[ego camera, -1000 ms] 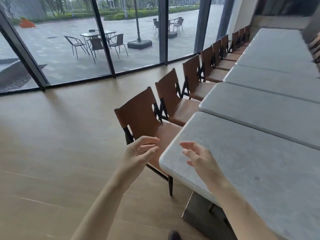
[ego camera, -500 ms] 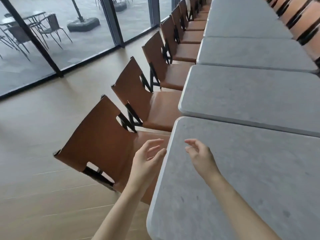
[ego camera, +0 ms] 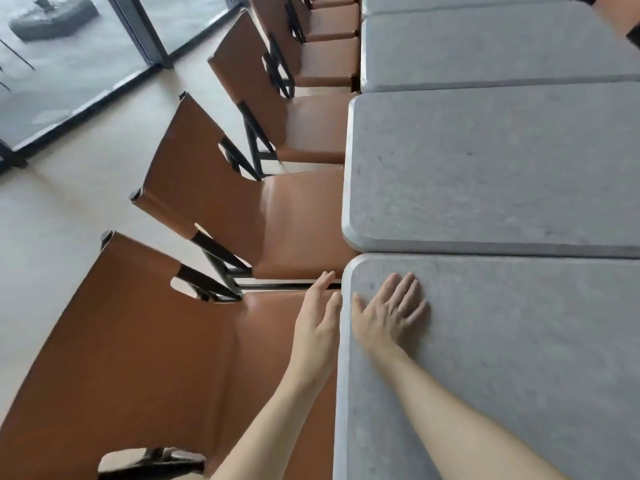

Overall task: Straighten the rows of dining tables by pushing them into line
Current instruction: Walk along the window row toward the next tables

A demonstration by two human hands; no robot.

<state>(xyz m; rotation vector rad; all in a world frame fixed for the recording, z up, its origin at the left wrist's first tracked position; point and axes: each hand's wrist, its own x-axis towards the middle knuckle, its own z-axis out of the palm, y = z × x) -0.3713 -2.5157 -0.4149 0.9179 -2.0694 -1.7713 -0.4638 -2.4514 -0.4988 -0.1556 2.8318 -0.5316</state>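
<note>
Hands: right hand (ego camera: pixel 393 315), lower centre of the frame, lies palm-down with fingers spread flat on the near desk (ego camera: pixel 502 368), close to its rounded far-left corner; left hand (ego camera: pixel 317 327) just beside it, fingers straight and held apart, set along the desk's left edge over the seat of the nearest chair (ego camera: pixel 131 355); whether it touches the edge cannot be told; neither hand grips anything.

Desks: grey stone-look tops run in a row up the right of the frame; near desk meets the second desk (ego camera: pixel 485 168) along a narrow seam at centre right; their left edges look almost level; the third desk (ego camera: pixel 485 46), upper right, sits with its left edge a little further right than the second.

Chairs: brown, dark-framed, tucked along the left side of the row; second chair (ego camera: pixel 242 202) at centre left.

Hazards, judged:
- a flat palm may slide on the smooth top rather than shift the desk;
- a push toward the seam could nudge the second desk and disturb the row beyond;
- a shove from one corner may swing the desk askew;
- left fingers by the edge risk a pinch against the chair seat;
- a sideways move may catch the tucked chairs and drag them.
</note>
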